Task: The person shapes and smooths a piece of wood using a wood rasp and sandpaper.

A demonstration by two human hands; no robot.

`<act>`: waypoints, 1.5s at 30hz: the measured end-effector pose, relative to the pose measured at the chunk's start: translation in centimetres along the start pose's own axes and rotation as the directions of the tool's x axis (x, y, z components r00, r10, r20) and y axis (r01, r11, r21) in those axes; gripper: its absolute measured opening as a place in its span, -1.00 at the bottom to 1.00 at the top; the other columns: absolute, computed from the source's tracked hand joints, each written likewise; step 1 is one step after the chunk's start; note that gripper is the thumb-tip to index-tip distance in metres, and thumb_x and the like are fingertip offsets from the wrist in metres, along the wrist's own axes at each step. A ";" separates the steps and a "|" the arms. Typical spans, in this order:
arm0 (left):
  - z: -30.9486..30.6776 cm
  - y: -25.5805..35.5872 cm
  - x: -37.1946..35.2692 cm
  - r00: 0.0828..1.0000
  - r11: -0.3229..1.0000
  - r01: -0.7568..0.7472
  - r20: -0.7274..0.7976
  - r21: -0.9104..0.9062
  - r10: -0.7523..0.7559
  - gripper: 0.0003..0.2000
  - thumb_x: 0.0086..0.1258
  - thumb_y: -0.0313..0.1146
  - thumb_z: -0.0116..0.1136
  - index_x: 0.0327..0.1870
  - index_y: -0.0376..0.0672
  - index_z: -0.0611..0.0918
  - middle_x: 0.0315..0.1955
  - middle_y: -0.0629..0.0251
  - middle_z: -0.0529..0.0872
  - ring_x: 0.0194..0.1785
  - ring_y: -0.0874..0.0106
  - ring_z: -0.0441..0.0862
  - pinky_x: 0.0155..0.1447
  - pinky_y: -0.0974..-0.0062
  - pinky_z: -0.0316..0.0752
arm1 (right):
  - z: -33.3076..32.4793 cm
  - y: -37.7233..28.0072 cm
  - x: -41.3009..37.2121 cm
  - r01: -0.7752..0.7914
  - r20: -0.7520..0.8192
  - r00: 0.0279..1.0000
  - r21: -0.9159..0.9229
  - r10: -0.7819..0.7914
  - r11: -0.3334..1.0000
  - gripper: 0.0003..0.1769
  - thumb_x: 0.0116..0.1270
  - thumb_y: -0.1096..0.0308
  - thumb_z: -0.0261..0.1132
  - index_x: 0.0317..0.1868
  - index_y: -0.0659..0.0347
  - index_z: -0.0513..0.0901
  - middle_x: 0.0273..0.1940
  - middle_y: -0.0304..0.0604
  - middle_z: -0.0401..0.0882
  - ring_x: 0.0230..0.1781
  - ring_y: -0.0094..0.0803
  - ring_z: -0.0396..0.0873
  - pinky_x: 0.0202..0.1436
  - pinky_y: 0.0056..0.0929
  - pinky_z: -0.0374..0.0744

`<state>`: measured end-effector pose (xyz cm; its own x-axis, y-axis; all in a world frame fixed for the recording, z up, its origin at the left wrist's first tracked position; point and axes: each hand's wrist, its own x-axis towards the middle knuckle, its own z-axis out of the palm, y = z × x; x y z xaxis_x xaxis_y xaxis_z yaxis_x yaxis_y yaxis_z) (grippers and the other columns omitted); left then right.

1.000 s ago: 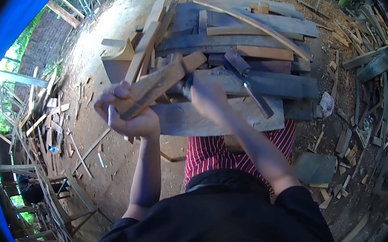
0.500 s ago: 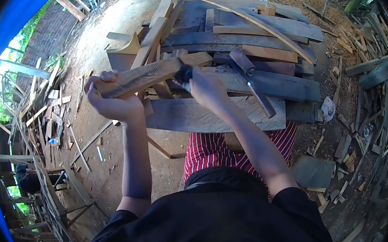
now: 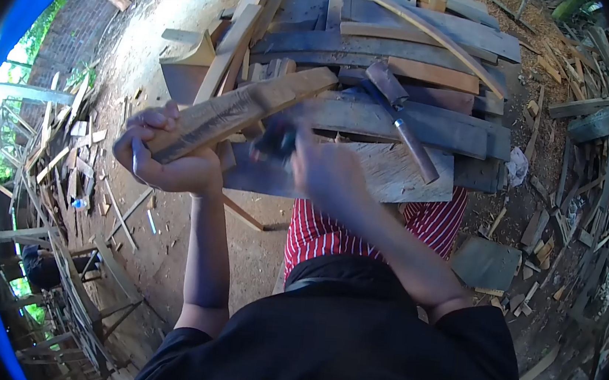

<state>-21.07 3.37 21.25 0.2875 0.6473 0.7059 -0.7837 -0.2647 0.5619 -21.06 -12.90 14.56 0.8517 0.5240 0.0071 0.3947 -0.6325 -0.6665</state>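
Observation:
My left hand [image 3: 171, 154] is wrapped round the near end of a long, notched piece of wood [image 3: 254, 103], which tilts up and away to the right. Dark grain streaks run along its face. In my right hand [image 3: 333, 167] is a small dark tool [image 3: 276, 139], smeared by motion, so I cannot tell its kind. It is beside the wood's right edge, below the notch. A tool with a round wooden handle [image 3: 418, 154] and metal ferrule lies on the planks, right of my right hand, with a brown cylindrical block [image 3: 387, 84] at its far end.
Weathered planks [image 3: 430, 125] form a low worktop before my knees. A thin strip [image 3: 425, 28] crosses its far part, and long boards [image 3: 230, 49] lean at its left. Scrap wood piles [image 3: 586, 197] line both sides. A dark flat panel [image 3: 486, 265] lies on the ground at right.
My right hand and its dark tool have moved slightly down, away from the wood's notch. The piece in my left hand has shifted a little left and turned, showing more of the notch.

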 end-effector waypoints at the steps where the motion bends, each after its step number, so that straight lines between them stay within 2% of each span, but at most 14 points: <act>1: 0.3 0.1 -0.2 1.000 1.000 0.000 -0.008 -0.019 0.000 -0.89 0.30 -0.30 -0.20 -0.39 -0.10 0.32 -0.53 0.24 0.40 -0.43 0.49 0.38 -0.30 0.40 0.43 | 0.3 1.3 1.9 0.000 0.014 1.000 0.003 0.000 1.000 -0.59 0.33 0.20 0.15 0.03 0.36 0.37 -0.57 0.03 0.60 -0.56 0.01 0.63 -0.45 -0.05 0.60; 3: 0.6 0.4 -0.7 0.999 0.999 -0.043 0.030 0.020 0.043 -0.88 0.31 -0.29 -0.21 -0.38 -0.10 0.32 -0.53 0.24 0.41 -0.43 0.49 0.39 -0.30 0.38 0.44 | 1.0 3.2 5.0 0.003 -0.153 0.988 0.041 0.003 0.999 -0.56 0.34 0.20 0.14 0.08 0.35 0.34 -0.58 0.03 0.60 -0.55 -0.01 0.64 -0.43 -0.06 0.60; 5: 0.7 0.4 -0.7 0.992 0.998 -0.062 0.106 -0.025 0.065 -0.88 0.32 -0.29 -0.22 -0.37 -0.09 0.33 -0.53 0.24 0.42 -0.44 0.49 0.39 -0.29 0.37 0.45 | 1.2 3.2 4.4 0.000 -0.136 0.991 0.045 0.006 0.999 -0.60 0.36 0.21 0.12 0.05 0.34 0.37 -0.59 0.05 0.58 -0.53 -0.01 0.64 -0.42 -0.08 0.59; 9: 1.3 0.2 -0.1 1.000 0.999 -0.009 0.011 -0.053 0.010 -0.90 0.22 -0.29 -0.21 -0.45 -0.02 0.38 -0.55 0.27 0.46 -0.48 0.49 0.39 -0.28 0.39 0.43 | -0.6 -0.2 -1.0 -0.005 0.009 1.000 -0.056 0.006 0.998 -0.69 0.35 0.22 0.14 -0.10 0.32 0.45 -0.59 0.06 0.58 -0.54 -0.01 0.63 -0.42 -0.08 0.59; 15: 0.5 0.3 -0.1 0.998 0.999 -0.008 0.069 -0.044 0.011 -0.88 0.27 -0.28 -0.24 -0.39 -0.08 0.33 -0.56 0.26 0.41 -0.48 0.50 0.38 -0.33 0.41 0.41 | 1.9 3.5 4.4 0.086 -0.219 0.972 -0.001 -0.084 0.996 -0.68 0.28 0.30 0.16 -0.05 0.36 0.47 -0.50 0.04 0.64 -0.56 -0.07 0.65 -0.46 -0.11 0.59; 20: 0.7 0.4 0.1 0.996 0.997 0.063 -0.063 -0.055 -0.066 -0.86 0.21 -0.26 -0.23 -0.50 -0.01 0.39 -0.60 0.30 0.46 -0.50 0.49 0.41 -0.31 0.41 0.42 | -0.8 -0.3 -1.1 -0.031 0.032 0.999 0.030 0.030 0.999 -0.73 0.37 0.23 0.09 -0.07 0.26 0.45 -0.54 0.08 0.59 -0.52 0.07 0.61 -0.41 0.02 0.54; 25: 0.9 0.5 -0.2 1.000 0.999 0.017 0.016 -0.040 -0.016 -0.86 0.25 -0.25 -0.24 -0.44 -0.04 0.37 -0.58 0.28 0.45 -0.50 0.50 0.40 -0.34 0.42 0.40 | 1.4 3.3 4.7 -0.020 -0.146 0.989 -0.003 0.020 1.000 -0.69 0.38 0.22 0.08 -0.01 0.28 0.43 -0.52 0.08 0.61 -0.52 0.08 0.61 -0.38 -0.02 0.57; 27: 0.5 0.1 -0.1 0.999 0.998 0.004 0.051 -0.060 -0.001 -0.85 0.28 -0.24 -0.26 -0.38 -0.07 0.35 -0.58 0.26 0.43 -0.51 0.49 0.40 -0.36 0.43 0.40 | 1.3 1.9 2.2 -0.031 -0.185 0.982 0.003 0.031 1.000 -0.67 0.27 0.24 0.17 -0.10 0.34 0.43 -0.56 0.00 0.63 -0.53 -0.09 0.67 -0.45 -0.13 0.60; 28: 0.2 -0.1 0.2 0.999 0.997 0.015 0.031 -0.072 -0.013 -0.85 0.28 -0.24 -0.26 -0.39 -0.07 0.35 -0.58 0.27 0.43 -0.50 0.50 0.40 -0.36 0.43 0.40 | 0.6 0.8 0.4 0.001 -0.027 1.000 0.002 -0.001 1.000 -0.68 0.28 0.24 0.18 -0.10 0.33 0.43 -0.56 0.00 0.63 -0.54 -0.09 0.67 -0.45 -0.11 0.60; 31: 0.2 -0.6 0.8 0.999 0.999 0.033 -0.017 -0.022 -0.033 -0.85 0.28 -0.24 -0.27 -0.40 -0.06 0.35 -0.58 0.29 0.44 -0.50 0.52 0.40 -0.35 0.44 0.40 | -0.3 0.2 -1.0 -0.035 0.003 0.999 0.060 0.035 0.998 -0.55 0.34 0.23 0.13 0.13 0.36 0.39 -0.57 0.10 0.60 -0.55 0.02 0.63 -0.44 -0.02 0.58; 35: 0.4 -0.5 0.9 1.000 1.000 0.014 -0.014 -0.002 -0.014 -0.86 0.30 -0.28 -0.29 -0.41 -0.06 0.34 -0.61 0.30 0.42 -0.50 0.53 0.40 -0.37 0.41 0.42 | 2.1 3.2 4.0 -0.011 -0.125 0.992 0.012 0.013 1.000 -0.53 0.36 0.21 0.11 0.16 0.36 0.38 -0.56 0.11 0.60 -0.54 0.02 0.63 -0.43 -0.03 0.58; 41: -0.2 -0.9 1.1 0.995 0.998 0.052 -0.081 -0.017 -0.054 -0.87 0.30 -0.28 -0.29 -0.41 -0.04 0.33 -0.62 0.28 0.42 -0.54 0.50 0.37 -0.36 0.39 0.44 | 0.4 -0.3 -1.3 -0.020 0.036 0.999 -0.017 0.020 1.000 -0.70 0.38 0.21 0.08 -0.09 0.29 0.42 -0.54 0.12 0.60 -0.48 0.02 0.65 -0.35 -0.01 0.59; 43: -0.3 -1.0 1.3 0.987 0.985 0.112 -0.098 -0.129 -0.125 -0.87 0.30 -0.27 -0.26 -0.40 -0.05 0.33 -0.61 0.27 0.43 -0.53 0.49 0.38 -0.36 0.37 0.45 | 0.9 1.3 1.1 -0.064 -0.082 0.995 -0.002 0.064 0.998 -0.70 0.37 0.21 0.09 -0.08 0.30 0.43 -0.54 0.11 0.61 -0.48 0.02 0.65 -0.35 -0.01 0.59; 45: 0.6 -0.5 0.5 1.000 1.000 0.002 -0.025 0.005 -0.002 -0.87 0.31 -0.26 -0.23 -0.39 -0.07 0.33 -0.59 0.27 0.43 -0.53 0.50 0.38 -0.36 0.36 0.45 | 2.1 2.6 3.1 -0.059 -0.168 0.984 -0.036 0.052 0.998 -0.72 0.37 0.23 0.10 -0.10 0.29 0.43 -0.55 0.09 0.61 -0.51 0.01 0.65 -0.40 -0.04 0.59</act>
<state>-20.23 3.40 21.59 0.2751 0.6655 0.6938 -0.7801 -0.2673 0.5657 -18.14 -11.74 11.24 0.9168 0.3871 0.0979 0.3562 -0.6823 -0.6385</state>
